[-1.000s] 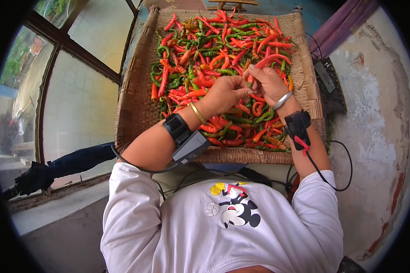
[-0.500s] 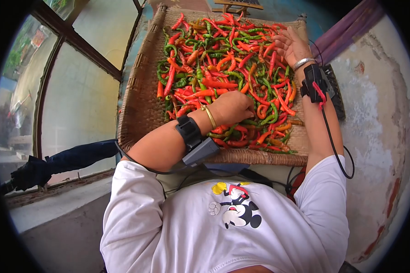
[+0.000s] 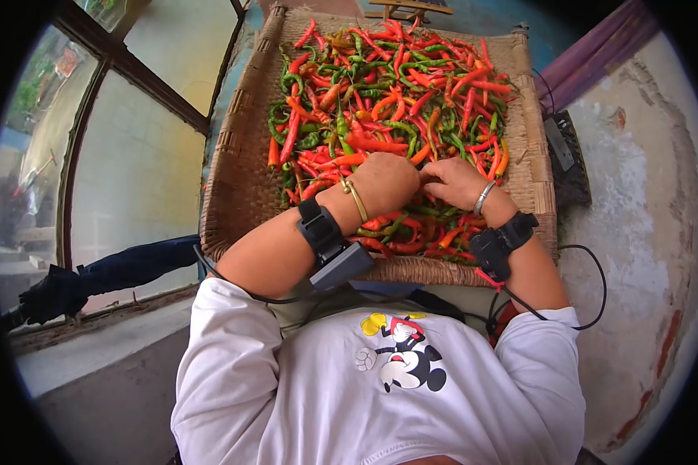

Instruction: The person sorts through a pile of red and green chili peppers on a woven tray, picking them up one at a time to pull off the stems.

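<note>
Red and green chili peppers [image 3: 380, 143] lie in a loose heap on a woven tray [image 3: 236, 170] before me. Over the near part of the heap, my left hand [image 3: 388, 184] is curled closed, its back to the camera; its fingertips and anything in them are hidden. Close beside it is my right hand [image 3: 456, 184], fingers bent and drawn together, the tips meeting the left hand's fingers. Whatever is pinched between the two hands is too small or covered to make out.
Each forearm carries a strapped black device [image 3: 337, 252] with a cable. To the left are a framed window [image 3: 132, 155] and a folded dark umbrella [image 3: 139, 263]. A worn plaster wall [image 3: 628, 201] stands at right, with a purple cloth [image 3: 589, 58] above.
My right hand has come from the tray's far right edge, where its fingers were spread, down to my left hand, and has closed. The left hand has hardly moved.
</note>
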Action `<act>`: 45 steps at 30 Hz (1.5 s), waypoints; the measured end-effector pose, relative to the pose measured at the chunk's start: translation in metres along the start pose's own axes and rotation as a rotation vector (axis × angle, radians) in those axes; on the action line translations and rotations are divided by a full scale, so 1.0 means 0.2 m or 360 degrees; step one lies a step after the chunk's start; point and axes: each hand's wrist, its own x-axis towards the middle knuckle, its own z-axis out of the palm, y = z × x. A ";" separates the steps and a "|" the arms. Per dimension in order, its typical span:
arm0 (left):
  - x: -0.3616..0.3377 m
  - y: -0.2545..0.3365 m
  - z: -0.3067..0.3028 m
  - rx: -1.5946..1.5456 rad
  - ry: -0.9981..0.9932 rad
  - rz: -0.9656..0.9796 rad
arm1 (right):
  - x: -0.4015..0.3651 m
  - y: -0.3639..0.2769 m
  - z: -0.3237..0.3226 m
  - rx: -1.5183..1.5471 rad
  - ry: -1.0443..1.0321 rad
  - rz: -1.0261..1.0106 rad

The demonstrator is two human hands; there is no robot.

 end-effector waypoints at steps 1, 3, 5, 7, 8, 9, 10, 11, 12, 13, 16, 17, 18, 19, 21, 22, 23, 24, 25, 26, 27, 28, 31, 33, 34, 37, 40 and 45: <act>-0.01 0.00 0.00 -0.0011 0.0030 -0.0001 | -0.01 0.01 -0.01 0.0023 -0.0158 -0.0021; 0.00 0.00 0.00 -0.0019 0.0057 0.0006 | -0.01 0.02 0.00 -0.0041 -0.0194 -0.0079; 0.00 0.00 0.01 0.0023 0.0054 -0.0042 | -0.01 0.02 0.02 -0.0104 -0.0223 -0.0141; 0.01 0.00 0.00 -0.0044 0.0017 -0.0058 | 0.00 -0.03 0.03 -0.0257 -0.0214 -0.0132; 0.01 -0.01 -0.01 -0.0114 -0.0013 -0.0077 | -0.02 -0.06 0.02 -0.0325 -0.0268 -0.0015; 0.01 -0.01 -0.03 -0.0110 -0.0016 -0.0071 | -0.01 -0.07 0.04 -0.0321 -0.0262 -0.0011; 0.01 -0.01 -0.04 -0.0123 -0.0044 -0.0081 | 0.00 -0.07 0.05 -0.0382 -0.0257 -0.0007; 0.01 -0.01 -0.05 -0.0136 -0.0071 -0.0093 | 0.00 -0.07 0.06 -0.0445 -0.0252 -0.0003; 0.01 -0.01 -0.05 -0.0134 -0.0072 -0.0090 | -0.01 -0.07 0.06 -0.0444 -0.0249 -0.0001; 0.01 -0.02 -0.06 -0.0111 -0.0069 -0.0059 | -0.02 -0.08 0.06 -0.0489 -0.0179 -0.0031; 0.01 -0.04 -0.05 -0.0153 0.0062 0.0052 | -0.02 -0.05 0.04 -0.0429 0.0004 -0.0157; 0.01 -0.05 -0.05 -0.0219 0.0193 0.0135 | -0.02 -0.02 0.02 -0.0324 0.0117 -0.0250; 0.00 -0.06 -0.06 -0.0219 0.0191 0.0132 | -0.03 -0.01 -0.01 -0.0308 0.0286 -0.0402; 0.01 -0.07 -0.06 -0.0255 0.0281 0.0148 | -0.03 0.00 -0.04 -0.0307 0.0286 -0.0402; 0.01 -0.06 -0.07 -0.0293 0.0372 0.0168 | -0.06 -0.02 -0.12 0.0362 0.0031 0.0001; 0.01 -0.06 -0.08 -0.0345 0.0409 0.0095 | -0.07 -0.02 -0.12 0.0723 0.0085 0.0083; 0.00 -0.05 -0.09 -0.0396 0.0446 0.0021 | -0.07 -0.02 -0.13 0.0721 0.0086 0.0083; 0.01 -0.05 -0.10 -0.0396 0.0447 0.0020 | -0.08 -0.02 -0.14 0.0842 0.0146 0.0087; 0.01 -0.04 -0.11 -0.0405 0.0467 -0.0025 | -0.08 -0.01 -0.15 0.0963 0.0204 0.0091; 0.01 -0.04 -0.12 -0.0414 0.0486 -0.0069 | -0.07 0.01 -0.15 0.1033 0.0192 0.0057; 0.01 -0.04 -0.13 -0.0414 0.0487 -0.0070 | -0.05 0.03 -0.15 0.1033 0.0191 0.0057; 0.01 -0.04 -0.14 -0.0496 0.0581 -0.0049 | -0.04 0.05 -0.14 0.1235 0.0266 -0.0077; 0.01 -0.04 -0.16 -0.0635 0.0716 -0.0026 | -0.05 0.04 -0.15 0.1704 0.0276 -0.0216; 0.00 -0.04 -0.18 -0.0692 0.0756 -0.0027 | -0.06 0.03 -0.16 0.1541 0.0282 -0.0338; 0.00 -0.05 -0.19 -0.0652 0.0761 -0.0036 | -0.06 0.03 -0.16 0.1541 0.0280 -0.0337; -0.01 -0.08 -0.19 -0.0542 0.0778 0.0000 | -0.06 0.03 -0.16 0.1184 0.0295 -0.0463; -0.01 -0.10 -0.20 -0.0479 0.0770 0.0080 | -0.06 0.03 -0.16 0.1058 0.0129 -0.0256; -0.02 -0.08 -0.22 -0.0657 0.1179 0.0023 | -0.08 0.07 -0.22 0.1519 0.0129 -0.0072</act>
